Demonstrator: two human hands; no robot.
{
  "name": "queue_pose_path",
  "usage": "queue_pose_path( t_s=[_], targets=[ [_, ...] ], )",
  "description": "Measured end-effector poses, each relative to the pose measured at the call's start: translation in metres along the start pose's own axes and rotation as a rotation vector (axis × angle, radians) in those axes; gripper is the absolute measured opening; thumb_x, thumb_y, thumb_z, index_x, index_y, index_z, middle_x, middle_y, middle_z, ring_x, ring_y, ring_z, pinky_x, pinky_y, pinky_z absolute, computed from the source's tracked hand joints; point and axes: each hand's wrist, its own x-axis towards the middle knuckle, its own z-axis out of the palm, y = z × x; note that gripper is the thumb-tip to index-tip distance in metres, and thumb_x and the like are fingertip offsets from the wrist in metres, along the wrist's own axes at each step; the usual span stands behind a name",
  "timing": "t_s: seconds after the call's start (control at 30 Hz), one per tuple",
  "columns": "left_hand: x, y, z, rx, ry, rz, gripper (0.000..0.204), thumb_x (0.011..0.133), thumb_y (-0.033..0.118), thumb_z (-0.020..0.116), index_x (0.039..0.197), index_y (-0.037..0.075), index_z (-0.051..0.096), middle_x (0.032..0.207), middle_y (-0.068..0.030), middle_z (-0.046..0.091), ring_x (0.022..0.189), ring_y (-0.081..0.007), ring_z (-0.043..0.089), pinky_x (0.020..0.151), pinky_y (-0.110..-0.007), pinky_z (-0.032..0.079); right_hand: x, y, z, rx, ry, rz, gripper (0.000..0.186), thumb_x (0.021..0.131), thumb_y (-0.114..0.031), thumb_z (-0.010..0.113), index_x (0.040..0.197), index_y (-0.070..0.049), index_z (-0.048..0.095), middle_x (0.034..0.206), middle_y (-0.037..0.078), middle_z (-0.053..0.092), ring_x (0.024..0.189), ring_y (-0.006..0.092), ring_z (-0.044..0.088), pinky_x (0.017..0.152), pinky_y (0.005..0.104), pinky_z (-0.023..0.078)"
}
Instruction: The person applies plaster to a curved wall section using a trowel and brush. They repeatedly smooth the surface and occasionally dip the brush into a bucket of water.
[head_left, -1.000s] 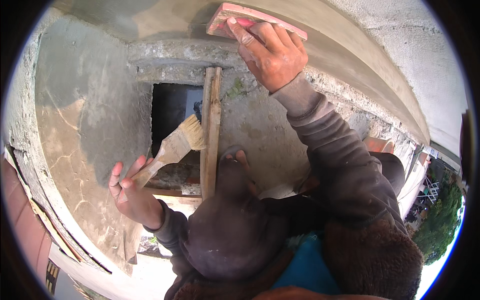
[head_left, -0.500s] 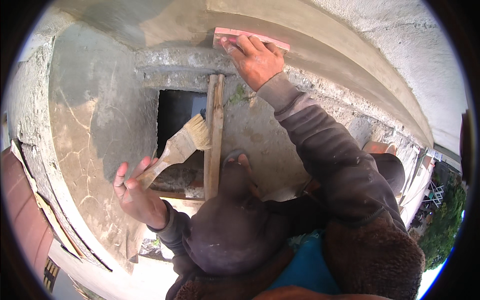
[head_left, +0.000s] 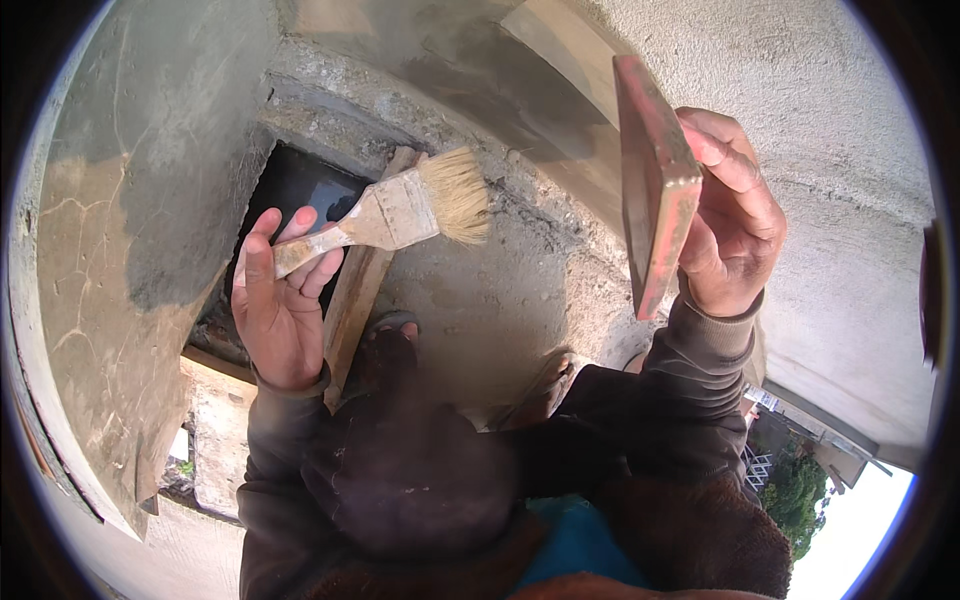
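Note:
A wide flat paintbrush (head_left: 395,212) with pale bristles and a worn, smeared handle is in my left hand (head_left: 285,315). Its handle lies between my thumb and fingers, and the bristles point right. My right hand (head_left: 735,220) grips a red plastering float (head_left: 660,190) from behind. The float is held up on edge, off the wall, with its flat face turned left. Damp, smooth render covers the curved band of wall (head_left: 480,75) beyond both hands.
Below my left hand is a dark square opening (head_left: 310,185) with a wooden plank (head_left: 355,310) along its side. A cracked, partly wet wall (head_left: 130,230) stands on the left, a rough pale wall (head_left: 830,150) on the right. My feet are on the concrete floor (head_left: 470,310).
My right hand has drawn the float off the curved wall, moved it right and tipped it on edge. My left hand has risen slightly with the brush. The view has turned.

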Motion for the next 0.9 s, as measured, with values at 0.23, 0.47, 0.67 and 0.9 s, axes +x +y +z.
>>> queue_pose_path(
  t_s=[0.23, 0.47, 0.67, 0.9],
  targets=[
    [0.004, -0.005, -0.004, -0.041, -0.051, -0.018, 0.054, 0.11, 0.035, 0.051, 0.143, -0.007, 0.045, 0.124, -0.0261, 0.067, 0.107, -0.0346, 0.073, 0.086, -0.04, 0.067, 0.059, 0.035, -0.024, -0.689, -0.281, -0.038, 0.048, 0.083, 0.002, 0.072, 0.126, -0.018, 0.077, 0.119, 0.007, 0.07, 0.091, 0.0126, 0.067, 0.064, 0.023, 0.053],
    [0.005, -0.002, -0.007, -0.014, -0.007, -0.003, 0.056, 0.11, 0.035, 0.05, 0.144, -0.008, 0.043, 0.124, -0.027, 0.067, 0.107, -0.0354, 0.073, 0.086, -0.039, 0.066, 0.073, 0.054, -0.013, -0.755, -0.303, 0.016, 0.047, 0.084, 0.002, 0.072, 0.125, -0.021, 0.078, 0.118, 0.004, 0.07, 0.091, 0.012, 0.068, 0.063, 0.0232, 0.054],
    [0.006, -0.001, -0.006, 0.026, 0.018, -0.023, 0.057, 0.11, 0.036, 0.05, 0.144, -0.008, 0.043, 0.124, -0.0278, 0.066, 0.107, -0.035, 0.073, 0.086, -0.039, 0.066, 0.073, 0.063, -0.005, -0.767, -0.279, 0.042, 0.043, 0.087, 0.0, 0.071, 0.124, -0.021, 0.078, 0.116, 0.005, 0.07, 0.093, 0.0128, 0.069, 0.064, 0.0244, 0.056],
    [0.005, -0.001, -0.006, 0.032, 0.001, -0.02, 0.057, 0.11, 0.037, 0.05, 0.144, -0.008, 0.043, 0.125, -0.0277, 0.067, 0.107, -0.0342, 0.073, 0.086, -0.038, 0.066, 0.084, 0.067, -0.005, -0.654, -0.196, 0.189, 0.026, 0.09, -0.01, 0.073, 0.116, -0.01, 0.079, 0.105, 0.01, 0.072, 0.085, 0.0192, 0.069, 0.082, 0.0348, 0.056]
  ],
)
